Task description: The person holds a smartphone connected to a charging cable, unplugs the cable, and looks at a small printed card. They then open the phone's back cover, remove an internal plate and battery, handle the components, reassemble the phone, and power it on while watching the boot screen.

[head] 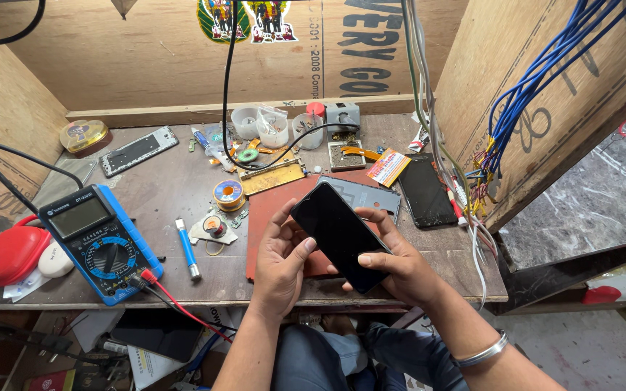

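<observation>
Black phone (340, 235) gripped by left hand (280, 264) and right hand (400, 271); orange-yellow label card (387, 167) lies behind on the bench (168, 195).

- Bare forearms, no sleeves in view.
- Plain silver metal bangle (481, 354) round the right wrist.
- Blue denim trousers (371, 360) over the knees, creased and faded in patches.

I take the blue multimeter (99, 242) at the bench's front left as my landmark. Just left of it I see a red case (10, 255); right of it lies a blue-handled tool (188, 248), then a solder spool (227, 194). Far right rests a dark phone (427, 191), and behind stand plastic cups (259, 124).
</observation>
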A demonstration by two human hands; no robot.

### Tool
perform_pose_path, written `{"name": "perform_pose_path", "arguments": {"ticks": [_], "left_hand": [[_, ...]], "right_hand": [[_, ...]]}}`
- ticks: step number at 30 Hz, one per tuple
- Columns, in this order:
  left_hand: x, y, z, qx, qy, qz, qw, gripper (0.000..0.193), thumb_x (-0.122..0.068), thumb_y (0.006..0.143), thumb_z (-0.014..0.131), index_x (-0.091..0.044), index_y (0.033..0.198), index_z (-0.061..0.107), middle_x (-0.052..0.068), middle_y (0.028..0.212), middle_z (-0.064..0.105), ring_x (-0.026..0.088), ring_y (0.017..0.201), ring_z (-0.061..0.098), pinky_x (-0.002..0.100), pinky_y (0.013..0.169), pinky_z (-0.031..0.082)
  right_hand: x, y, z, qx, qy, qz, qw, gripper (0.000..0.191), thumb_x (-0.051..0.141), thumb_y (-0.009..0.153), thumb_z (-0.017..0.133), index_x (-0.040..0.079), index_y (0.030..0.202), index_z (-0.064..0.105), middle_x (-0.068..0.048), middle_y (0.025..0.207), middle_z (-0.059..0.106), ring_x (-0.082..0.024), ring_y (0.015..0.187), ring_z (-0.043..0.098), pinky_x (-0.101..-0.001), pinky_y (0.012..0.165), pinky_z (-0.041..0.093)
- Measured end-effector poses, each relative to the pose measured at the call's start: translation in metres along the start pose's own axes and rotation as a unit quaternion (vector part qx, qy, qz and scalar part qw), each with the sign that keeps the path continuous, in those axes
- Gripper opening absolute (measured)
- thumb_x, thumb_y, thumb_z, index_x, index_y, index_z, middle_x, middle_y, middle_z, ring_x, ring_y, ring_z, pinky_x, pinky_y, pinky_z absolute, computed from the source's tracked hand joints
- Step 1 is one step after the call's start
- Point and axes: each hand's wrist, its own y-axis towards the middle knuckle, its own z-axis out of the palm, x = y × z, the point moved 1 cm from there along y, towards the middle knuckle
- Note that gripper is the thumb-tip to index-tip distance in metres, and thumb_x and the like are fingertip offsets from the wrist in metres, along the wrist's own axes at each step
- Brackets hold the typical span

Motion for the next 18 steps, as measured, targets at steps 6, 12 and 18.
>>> {"name": "perform_pose_path", "arguments": {"ticks": [6, 12, 18], "left_hand": [[0.0004, 0.0002, 0.0000, -0.001, 0.004, -0.002, 1.000, 0.068, 0.006, 0.092, 0.063, -0.007, 0.155, 0.039, 0.011, 0.132, 0.061, 0.020, 0.126, 0.057, 0.040, 0.112, 0.047], [-0.0004, 0.0000, -0.0006, 0.000, 0.005, 0.000, 1.000, 0.069, 0.006, 0.092, 0.063, -0.007, 0.155, 0.038, 0.011, 0.130, 0.061, 0.021, 0.124, 0.058, 0.040, 0.111, 0.047], [-0.0004, 0.0011, -0.0007, 0.001, 0.004, 0.000, 1.000, 0.068, 0.007, 0.093, 0.062, -0.007, 0.155, 0.038, 0.011, 0.131, 0.061, 0.020, 0.125, 0.058, 0.040, 0.112, 0.047]], "right_hand": [[0.0007, -0.0011, -0.0001, -0.009, -0.008, 0.004, 1.000, 0.076, 0.001, 0.086, 0.062, 0.024, 0.151, 0.031, -0.021, 0.135, 0.058, -0.039, 0.109, 0.070, -0.0480, 0.078, 0.064], [-0.0003, 0.0000, 0.0008, -0.002, -0.002, -0.003, 1.000, 0.075, 0.000, 0.087, 0.061, 0.023, 0.152, 0.031, -0.021, 0.135, 0.058, -0.039, 0.109, 0.070, -0.0482, 0.078, 0.064], [0.0000, 0.0002, -0.0008, -0.001, 0.001, 0.000, 1.000, 0.075, 0.000, 0.087, 0.060, 0.024, 0.151, 0.031, -0.021, 0.135, 0.058, -0.039, 0.109, 0.070, -0.0478, 0.079, 0.064]]}}
